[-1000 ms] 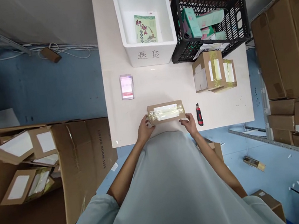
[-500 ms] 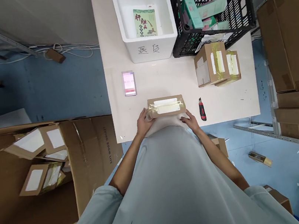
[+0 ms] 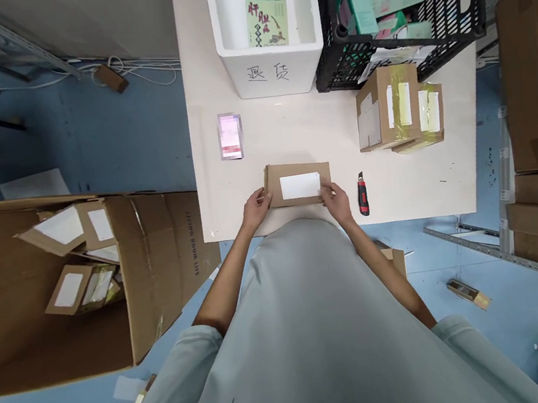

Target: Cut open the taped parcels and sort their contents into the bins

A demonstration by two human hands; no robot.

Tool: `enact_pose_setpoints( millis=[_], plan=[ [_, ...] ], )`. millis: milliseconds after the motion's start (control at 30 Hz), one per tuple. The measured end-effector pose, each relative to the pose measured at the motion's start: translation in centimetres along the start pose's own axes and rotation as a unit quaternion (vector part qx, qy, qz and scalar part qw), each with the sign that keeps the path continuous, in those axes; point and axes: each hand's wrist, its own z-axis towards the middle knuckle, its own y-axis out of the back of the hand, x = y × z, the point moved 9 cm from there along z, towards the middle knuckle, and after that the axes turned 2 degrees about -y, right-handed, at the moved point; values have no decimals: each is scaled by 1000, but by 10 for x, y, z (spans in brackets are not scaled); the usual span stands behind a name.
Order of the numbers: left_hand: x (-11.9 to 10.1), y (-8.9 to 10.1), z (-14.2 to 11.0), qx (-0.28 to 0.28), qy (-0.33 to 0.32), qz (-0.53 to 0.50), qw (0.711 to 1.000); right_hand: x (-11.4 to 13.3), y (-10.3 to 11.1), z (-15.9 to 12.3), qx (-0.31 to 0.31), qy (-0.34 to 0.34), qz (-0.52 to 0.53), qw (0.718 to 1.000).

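Observation:
A small cardboard box with a white label on its upward face is between my two hands near the table's front edge. My left hand grips its left end, fingers closed at the corner. At the lower right corner my right hand pinches the box beside the label. Just right of that hand lies a red and black box cutter, touched by neither hand. A phone-like thing with a blurred pink screen rests on the table further left.
A white bin holding a green booklet and a black crate with green boxes stand at the back. Two taped cardboard boxes sit in front of the crate. A large open carton with several parcels is at left.
The box has been turned, so a plain face with a white label shows instead of the taped one. My right hand has closed on its right end. The view has shifted slightly.

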Motion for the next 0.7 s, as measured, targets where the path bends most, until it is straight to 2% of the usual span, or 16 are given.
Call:
enact_pose_setpoints(
  millis=[67,133,233,333,433,533,700],
  plan=[
    [8,0,-8,2,8,-18,1000,-13,17,2,-37,-9,-35,999],
    [16,-3,-16,16,8,-29,999,-29,30,2,-46,-26,-57,997],
    [23,-11,-23,44,1,-41,998,-48,37,0,-16,-42,-56,997],
    [27,-16,-25,41,1,-46,998,-56,28,-5,41,-38,-35,998],
    [25,-18,-25,25,-8,-56,998,-57,19,-9,78,-42,-1,996],
    [16,-15,-26,4,-36,-70,997,-50,18,-12,82,-41,34,995],
    [-18,-1,-38,-22,-89,-92,991,-21,41,-16,43,-2,21,999]
  ],
)
